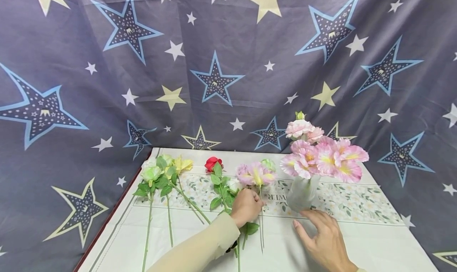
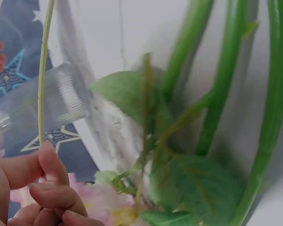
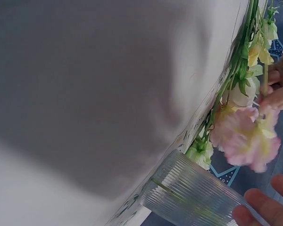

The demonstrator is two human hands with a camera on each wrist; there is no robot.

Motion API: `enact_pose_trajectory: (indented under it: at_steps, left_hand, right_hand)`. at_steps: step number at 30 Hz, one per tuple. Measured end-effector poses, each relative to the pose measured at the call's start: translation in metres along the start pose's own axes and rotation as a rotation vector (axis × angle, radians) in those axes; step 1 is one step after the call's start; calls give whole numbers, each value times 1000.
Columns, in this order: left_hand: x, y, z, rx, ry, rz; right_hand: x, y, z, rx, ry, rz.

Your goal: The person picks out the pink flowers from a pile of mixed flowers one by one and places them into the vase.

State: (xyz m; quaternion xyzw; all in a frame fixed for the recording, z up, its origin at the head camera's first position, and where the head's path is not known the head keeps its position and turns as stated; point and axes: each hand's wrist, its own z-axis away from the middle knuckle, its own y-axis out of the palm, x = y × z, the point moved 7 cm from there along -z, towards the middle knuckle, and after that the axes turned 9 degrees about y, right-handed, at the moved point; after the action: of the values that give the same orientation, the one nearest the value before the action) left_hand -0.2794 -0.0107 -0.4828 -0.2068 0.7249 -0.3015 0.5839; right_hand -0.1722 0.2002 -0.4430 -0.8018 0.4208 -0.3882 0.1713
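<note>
My left hand (image 1: 247, 205) pinches the thin stem (image 2: 42, 89) of a pink-and-yellow flower (image 1: 255, 174) between thumb and forefinger. The bloom stands just above that hand, and the stem's lower end points toward me. To the right, a clear ribbed vase (image 3: 188, 193) stands upright with pink blooms (image 1: 326, 157) spreading over its top. Close to the vase's near side is my right hand (image 1: 323, 238), its fingers extended and holding nothing. Beside the left hand lie a red rose (image 1: 213, 164) and a white rose (image 1: 234, 184), their leafy stems partly covered by the sleeve.
At the left of the table lie several long-stemmed flowers, among them a pale green rose (image 1: 151, 173) and a yellow flower (image 1: 183, 164). A pale green bloom (image 1: 268, 164) lies behind the pink flower. A star-printed curtain (image 1: 228, 65) hangs behind the table's far edge.
</note>
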Motion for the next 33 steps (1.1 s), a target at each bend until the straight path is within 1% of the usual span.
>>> enact_pose_trajectory:
  at_steps: [4,8,12,16,21,26,33]
  left_hand:
    - [-7,-15,0,-62,30,37]
    - [-12,-30,0,-131,96,35]
    - [-17,-42,1,-182,167,50]
    - [-21,-51,3,-220,213,65]
    - [-29,-61,6,-243,271,82]
    - [-36,-68,10,-256,328,77]
    - [-45,-71,18,-245,392,112]
  right_hand:
    - [0,0,-1,3,7,-2]
    - [1,1,-1,5,6,-6]
    - [1,1,-1,1,1,-8]
    - [1,2,-1,6,3,-11]
    - [3,2,-3,9,0,-11]
    - [6,1,-7,7,-10,-21]
    - [16,-2,-16,-58,-74,-56]
